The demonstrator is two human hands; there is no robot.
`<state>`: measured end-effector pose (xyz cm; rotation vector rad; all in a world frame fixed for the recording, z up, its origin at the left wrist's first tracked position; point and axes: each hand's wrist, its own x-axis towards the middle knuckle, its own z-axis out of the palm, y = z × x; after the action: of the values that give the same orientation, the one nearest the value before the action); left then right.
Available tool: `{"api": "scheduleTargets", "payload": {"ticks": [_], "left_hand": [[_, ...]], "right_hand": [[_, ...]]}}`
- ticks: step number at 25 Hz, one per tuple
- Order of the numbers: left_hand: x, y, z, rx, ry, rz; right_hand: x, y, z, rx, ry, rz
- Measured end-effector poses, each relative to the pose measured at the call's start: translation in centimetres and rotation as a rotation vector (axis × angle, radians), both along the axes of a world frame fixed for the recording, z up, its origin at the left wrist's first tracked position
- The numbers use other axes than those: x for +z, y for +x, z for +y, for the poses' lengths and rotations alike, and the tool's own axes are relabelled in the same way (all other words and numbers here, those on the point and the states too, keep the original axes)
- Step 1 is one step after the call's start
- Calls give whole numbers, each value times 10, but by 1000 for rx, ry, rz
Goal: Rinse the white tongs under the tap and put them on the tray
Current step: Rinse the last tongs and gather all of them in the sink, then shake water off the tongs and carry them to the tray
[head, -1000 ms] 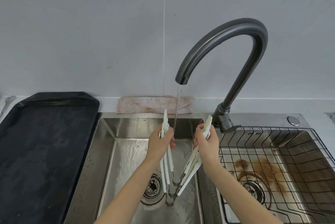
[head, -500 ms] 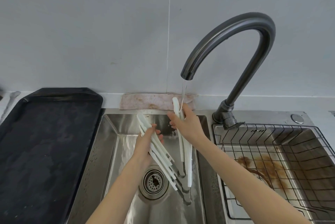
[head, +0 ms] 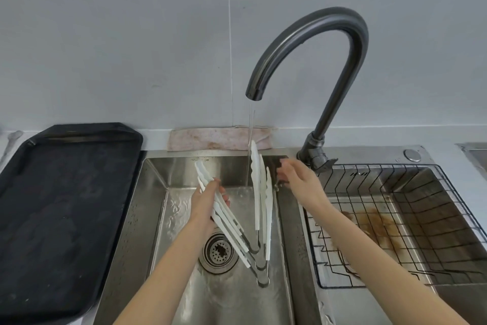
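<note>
Several white tongs (head: 259, 201) stand spread in a V over the left sink basin (head: 155, 206), hinges down. My left hand (head: 207, 202) grips their left arms. The right arms stand upright under a thin stream from the dark curved tap (head: 311, 42). My right hand (head: 296, 176) hovers just right of those arms, fingers apart, holding nothing. A black tray (head: 63, 208) lies on the counter left of the sink.
A round drain (head: 218, 252) sits in the basin floor. The right basin holds a black wire rack (head: 395, 222) over rusty stains. A stained pink cloth (head: 210, 139) lies behind the sink against the grey wall.
My right hand has let go of the right tong arms and moved right. The tongs now hang from my left hand alone, and the view has shifted slightly.
</note>
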<state>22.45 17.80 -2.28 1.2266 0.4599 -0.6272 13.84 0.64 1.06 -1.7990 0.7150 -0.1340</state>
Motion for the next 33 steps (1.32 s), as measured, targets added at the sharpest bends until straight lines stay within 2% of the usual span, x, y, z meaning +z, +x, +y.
{"api": "scheduleTargets", "payload": {"ticks": [4,9,13,19,29,31,33], "left_hand": [[7,-5,2,8,-6,-9],[12,-11,3,-14,-6,-7],[14,-10,3,-22,-6,-15],[16,-8,1,-39,18,-25],[23,-10,6,-69,2,-43],[25,-12,7,-62,-8,-50],[29,-16,10,-58,-14,-83]], "right_hand": [[-7,-30,-18,-207,13,68],[3,-38,-36,-366,-59,-52],[7,-32,-43,-412,-117,-116],[2,-22,-48,-394,-178,-125],[16,-13,-37,-415,-77,-118],[9,-22,-7,-305,-53,-104],[0,-31,25,-56,47,-20]]}}
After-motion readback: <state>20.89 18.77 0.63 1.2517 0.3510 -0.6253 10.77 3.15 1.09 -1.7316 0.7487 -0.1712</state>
